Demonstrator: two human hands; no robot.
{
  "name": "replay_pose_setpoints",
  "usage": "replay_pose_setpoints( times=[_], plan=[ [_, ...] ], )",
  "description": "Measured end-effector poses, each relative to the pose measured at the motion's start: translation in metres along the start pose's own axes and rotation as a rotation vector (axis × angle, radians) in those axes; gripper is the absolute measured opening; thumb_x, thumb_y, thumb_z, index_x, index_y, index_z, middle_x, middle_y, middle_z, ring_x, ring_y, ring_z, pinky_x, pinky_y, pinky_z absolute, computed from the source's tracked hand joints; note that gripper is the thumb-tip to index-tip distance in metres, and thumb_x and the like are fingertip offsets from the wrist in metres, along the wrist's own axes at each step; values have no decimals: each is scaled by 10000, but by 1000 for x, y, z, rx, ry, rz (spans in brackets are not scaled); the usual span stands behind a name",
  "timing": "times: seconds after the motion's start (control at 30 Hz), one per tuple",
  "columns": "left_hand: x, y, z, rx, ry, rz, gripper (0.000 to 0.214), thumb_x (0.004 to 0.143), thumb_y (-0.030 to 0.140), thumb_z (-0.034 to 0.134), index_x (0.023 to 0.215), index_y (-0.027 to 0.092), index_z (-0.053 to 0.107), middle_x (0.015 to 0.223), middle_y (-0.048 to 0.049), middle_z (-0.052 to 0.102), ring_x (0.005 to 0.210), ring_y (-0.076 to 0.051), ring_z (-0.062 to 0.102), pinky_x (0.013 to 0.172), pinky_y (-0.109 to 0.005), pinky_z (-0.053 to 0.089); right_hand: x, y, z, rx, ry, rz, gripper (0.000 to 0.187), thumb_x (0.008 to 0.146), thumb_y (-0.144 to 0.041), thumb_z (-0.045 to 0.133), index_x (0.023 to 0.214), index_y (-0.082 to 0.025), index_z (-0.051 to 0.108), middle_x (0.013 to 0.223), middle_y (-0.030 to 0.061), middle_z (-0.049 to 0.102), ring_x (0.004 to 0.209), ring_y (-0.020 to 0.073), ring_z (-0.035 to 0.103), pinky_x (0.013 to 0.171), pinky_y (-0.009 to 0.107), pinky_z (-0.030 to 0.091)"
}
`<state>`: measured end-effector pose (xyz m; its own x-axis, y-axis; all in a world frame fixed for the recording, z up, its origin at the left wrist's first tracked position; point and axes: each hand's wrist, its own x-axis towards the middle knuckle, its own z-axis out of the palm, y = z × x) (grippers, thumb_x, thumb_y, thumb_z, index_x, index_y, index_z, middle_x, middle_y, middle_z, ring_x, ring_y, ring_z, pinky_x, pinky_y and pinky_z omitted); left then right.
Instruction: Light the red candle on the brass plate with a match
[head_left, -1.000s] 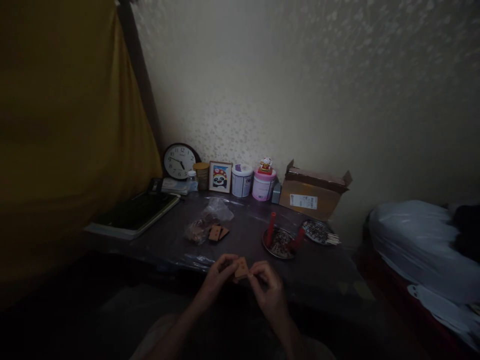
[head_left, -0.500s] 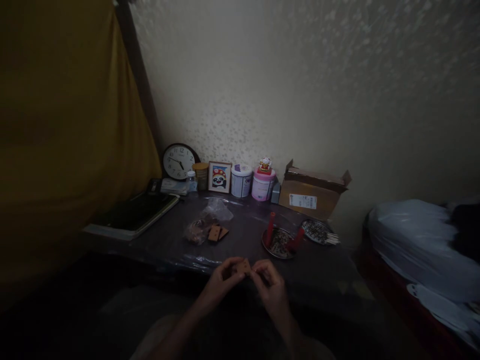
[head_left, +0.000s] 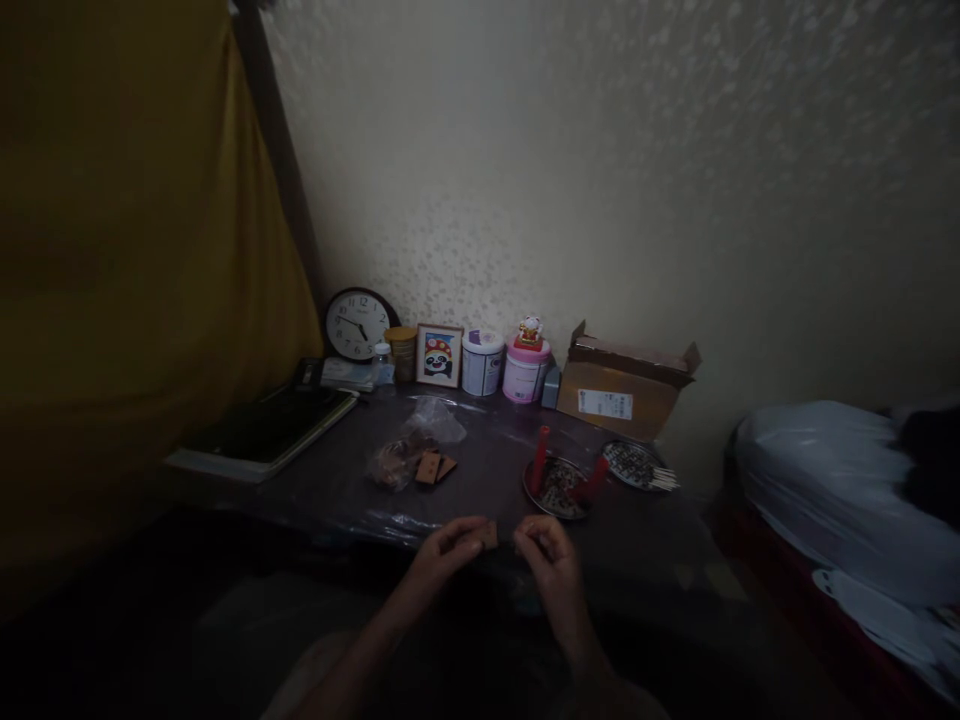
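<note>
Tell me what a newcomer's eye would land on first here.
Most likely the yellow curtain filling the left of the view, then two red cylinders, one upright and one tilted, in a round dish on the dark table. A cat figurine atop a pink tub stands out behind them. Low in the middle, the left hand pinches a small tan piece.

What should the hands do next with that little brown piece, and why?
Perhaps bring the right hand in to steady the free edge of the small brown rectangular piece. The left hand pinches its other side, and the right fingertips are close by but apart from it. Whether they hold something tiny is too dark to tell.
</note>
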<state>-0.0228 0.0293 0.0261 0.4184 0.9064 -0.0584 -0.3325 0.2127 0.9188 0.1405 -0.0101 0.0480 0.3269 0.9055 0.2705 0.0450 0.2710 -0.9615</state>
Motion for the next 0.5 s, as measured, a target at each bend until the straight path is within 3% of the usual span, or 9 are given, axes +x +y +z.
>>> replay_pose_setpoints(
  times=[0.23,0.5],
  plan=[
    [-2,3,4,-113,-28,-43,361,613,303,764,948,189,693,956,-60,733,886,-212,637,839,-316,431,0,2,2,92,39,62,286,705,-336,670,932,-222,540,702,-27,611,671,150,610,678,268,485],
    [2,-5,-1,-118,-86,-20,381,627,280,754,986,174,679,993,-81,726,946,-241,630,871,-336,416,2,7,0,28,49,51,248,790,-392,576,937,-195,602,767,22,664,703,161,629,692,274,501]
  ],
)
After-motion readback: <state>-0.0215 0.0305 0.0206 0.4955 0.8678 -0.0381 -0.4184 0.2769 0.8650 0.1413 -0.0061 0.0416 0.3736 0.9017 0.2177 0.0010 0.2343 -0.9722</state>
